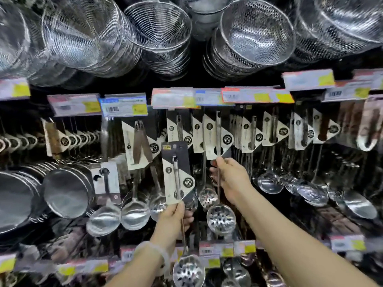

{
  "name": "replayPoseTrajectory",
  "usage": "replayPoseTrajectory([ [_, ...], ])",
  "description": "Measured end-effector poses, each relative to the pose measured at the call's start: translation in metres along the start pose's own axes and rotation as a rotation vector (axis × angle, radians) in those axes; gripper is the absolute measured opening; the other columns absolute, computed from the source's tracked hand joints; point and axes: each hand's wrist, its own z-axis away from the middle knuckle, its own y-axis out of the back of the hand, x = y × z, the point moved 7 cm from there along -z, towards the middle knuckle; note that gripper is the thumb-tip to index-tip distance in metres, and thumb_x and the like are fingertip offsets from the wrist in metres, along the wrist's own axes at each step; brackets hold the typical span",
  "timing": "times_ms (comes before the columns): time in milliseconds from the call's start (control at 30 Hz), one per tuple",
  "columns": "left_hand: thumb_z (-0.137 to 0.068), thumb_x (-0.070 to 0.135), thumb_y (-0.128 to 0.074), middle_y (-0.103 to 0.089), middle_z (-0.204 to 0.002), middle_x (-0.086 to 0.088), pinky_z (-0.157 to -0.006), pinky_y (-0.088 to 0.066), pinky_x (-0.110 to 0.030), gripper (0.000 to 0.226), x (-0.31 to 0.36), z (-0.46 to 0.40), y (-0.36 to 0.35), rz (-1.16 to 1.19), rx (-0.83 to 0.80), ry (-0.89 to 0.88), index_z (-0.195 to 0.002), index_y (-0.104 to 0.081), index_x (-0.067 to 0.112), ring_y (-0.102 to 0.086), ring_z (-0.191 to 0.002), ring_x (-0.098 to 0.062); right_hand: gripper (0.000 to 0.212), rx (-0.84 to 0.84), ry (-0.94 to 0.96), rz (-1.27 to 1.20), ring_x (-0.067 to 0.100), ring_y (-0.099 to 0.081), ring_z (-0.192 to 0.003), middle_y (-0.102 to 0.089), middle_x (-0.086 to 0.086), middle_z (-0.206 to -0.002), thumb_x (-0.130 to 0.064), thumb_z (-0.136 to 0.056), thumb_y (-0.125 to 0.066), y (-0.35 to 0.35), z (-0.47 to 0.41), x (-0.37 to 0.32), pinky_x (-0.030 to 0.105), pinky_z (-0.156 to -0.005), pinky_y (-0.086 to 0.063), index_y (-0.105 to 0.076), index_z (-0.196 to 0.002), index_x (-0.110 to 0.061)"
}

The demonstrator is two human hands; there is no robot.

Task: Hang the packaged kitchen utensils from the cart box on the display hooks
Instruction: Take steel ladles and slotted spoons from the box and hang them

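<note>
Each hand [173, 216] [230, 177] holds a skimmer [178, 183] [218, 141] upright, bowl down

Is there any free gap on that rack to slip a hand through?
Only a narrow dark gap between the left hand's skimmer card and the right hand's skimmer. Ladles crowd the left, carded spoons the right, strainer baskets overhead.

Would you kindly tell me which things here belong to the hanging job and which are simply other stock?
In the job:
left hand holding a carded skimmer
right hand holding another carded skimmer up at the hooks

Other stock:
wire baskets
ladles
price tags
</note>
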Motion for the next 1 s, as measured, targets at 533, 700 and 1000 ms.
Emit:
replayPoseTrajectory([
  [533, -0.095, 0.027, -0.045, -0.065, -0.082, -0.007, -0.082, -0.05, -0.035, 0.022, -0.004, -0.012, -0.015, 0.016, 0.009, -0.017, -0.092, -0.058, 0.01, -0.063, -0.078, -0.018, 0.017, 0.01, 0.035, 0.031, 0.007, -0.056, -0.071, -0.059, -0.003, -0.078, -0.02, -0.093, -0.054, -0.012, 0.009, 0.003, 0.025, -0.075, -0.047, -0.057, -0.078, -0.013],
  [700, -0.095, 0.027, -0.046, -0.065, -0.083, -0.008, -0.083, -0.051, -0.037, 0.022, -0.007, -0.015, -0.018, 0.008, 0.03, -0.01, -0.091, -0.057, 0.009, -0.064, -0.079, -0.02, 0.016, 0.012, 0.022, -0.01, 0.006, -0.054, -0.064, -0.059, -0.002, -0.075, -0.019, -0.093, -0.055, -0.014, 0.001, 0.011, 0.019, -0.062, -0.045, -0.058, -0.079, -0.01],
  [1000, -0.094, 0.031, -0.046, -0.068, -0.081, -0.006, -0.075, -0.052, -0.032, 0.023, -0.011, -0.02, -0.012, -0.005, 0.084, 0.0, -0.093, -0.061, 0.014, -0.066, -0.078, -0.019, 0.014, -0.032, -0.072, 0.083, 0.003, -0.05, -0.059, -0.06, -0.004, -0.079, -0.023, -0.094, -0.053, -0.016, -0.03, 0.016, 0.021, -0.067, -0.043, -0.057, -0.091, -0.01],
])
